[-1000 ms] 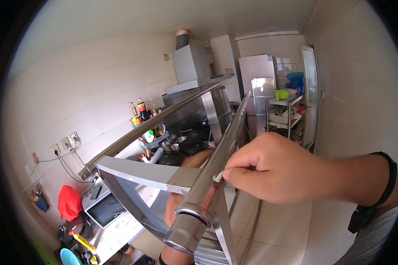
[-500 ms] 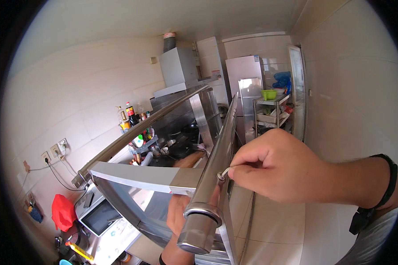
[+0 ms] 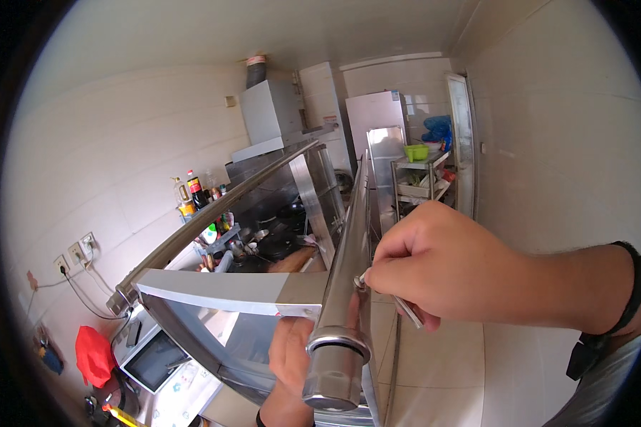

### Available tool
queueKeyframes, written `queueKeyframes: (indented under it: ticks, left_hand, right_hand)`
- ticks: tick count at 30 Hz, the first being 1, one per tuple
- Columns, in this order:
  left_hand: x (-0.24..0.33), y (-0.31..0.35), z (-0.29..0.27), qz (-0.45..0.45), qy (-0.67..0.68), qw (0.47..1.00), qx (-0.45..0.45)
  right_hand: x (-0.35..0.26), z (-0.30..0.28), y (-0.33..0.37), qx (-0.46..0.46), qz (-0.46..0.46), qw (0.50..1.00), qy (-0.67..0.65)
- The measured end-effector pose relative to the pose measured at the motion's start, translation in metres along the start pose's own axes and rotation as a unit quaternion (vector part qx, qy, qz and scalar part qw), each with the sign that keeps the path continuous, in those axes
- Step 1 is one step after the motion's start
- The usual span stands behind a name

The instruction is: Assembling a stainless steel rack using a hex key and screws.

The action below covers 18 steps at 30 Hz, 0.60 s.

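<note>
My right hand (image 3: 434,260) is closed in a pinch around a thin, bent metal hex key (image 3: 410,313). The key's short end meets a small screw (image 3: 360,282) in the side of a shiny steel tube (image 3: 342,306); its long arm hangs out below my fingers. My left hand (image 3: 290,352) is on the other side of the tube, just under a grey crossbar (image 3: 228,288). Its fingers are curled and partly covered by the tube, so what they grip is hidden. A round cap (image 3: 331,384) finishes the tube's near end.
A second long rail (image 3: 221,203) runs along the left. Beyond the frame are a cluttered stove area (image 3: 281,245), range hood (image 3: 271,114), fridge (image 3: 375,114) and shelf cart (image 3: 417,181). A tablet-like screen (image 3: 153,354) and red cloth (image 3: 95,356) lie lower left; a tiled wall (image 3: 570,164) stands right.
My right hand has turned about the screw, and the hex key's long arm now shows beneath it. The view has swung slightly, shifting the background left. My left hand stays below the crossbar.
</note>
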<state>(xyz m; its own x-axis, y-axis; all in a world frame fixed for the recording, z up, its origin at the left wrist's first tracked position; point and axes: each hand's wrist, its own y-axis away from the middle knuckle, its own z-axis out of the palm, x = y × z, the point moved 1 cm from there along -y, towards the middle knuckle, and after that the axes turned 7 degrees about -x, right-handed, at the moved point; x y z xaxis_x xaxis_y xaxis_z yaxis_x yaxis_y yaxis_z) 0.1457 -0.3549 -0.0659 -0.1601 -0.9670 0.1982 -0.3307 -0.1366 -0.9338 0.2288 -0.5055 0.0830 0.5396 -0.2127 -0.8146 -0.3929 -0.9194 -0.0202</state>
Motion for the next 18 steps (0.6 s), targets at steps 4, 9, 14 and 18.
queueKeyframes:
  ticks: [4,9,14,18]
  left_hand:
    - [0.007,-0.007,-0.006,0.0,0.005,0.999,-0.047]
    - [-0.008,-0.003,0.004,0.039,0.031,0.999,-0.013]
    - [-0.012,0.008,0.006,0.153,-0.193,0.969,-0.004]
    - [-0.022,0.016,0.008,-0.034,0.096,0.994,-0.047]
  right_hand:
    - [-0.006,-0.002,0.002,-0.024,0.008,0.998,0.064]
    - [0.025,-0.015,-0.013,0.03,-0.317,0.883,0.346]
    - [0.035,-0.033,-0.018,0.038,-0.444,0.761,0.472]
    - [0.023,-0.032,-0.031,0.057,-0.58,0.55,0.598]
